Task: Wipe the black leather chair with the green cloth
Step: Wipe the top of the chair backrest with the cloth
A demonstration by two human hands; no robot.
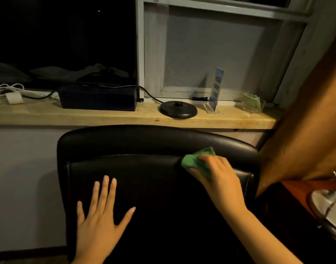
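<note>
The black leather chair (144,143) fills the middle of the head view, its padded back facing me with a seam running across below the top roll. My right hand (218,180) presses the bunched green cloth (195,159) against that seam near the chair's upper right. Part of the cloth is hidden under my fingers. My left hand (100,218) lies flat on the lower left of the chair back, fingers spread, holding nothing.
A stone windowsill (106,116) runs behind the chair, carrying a dark box (98,98), white cables (9,92), a black kettle base (178,109), a clear sign holder (215,92) and a small clear tray (251,102). A brown curtain (306,130) hangs at the right, above a wooden table with a metal tray (327,206).
</note>
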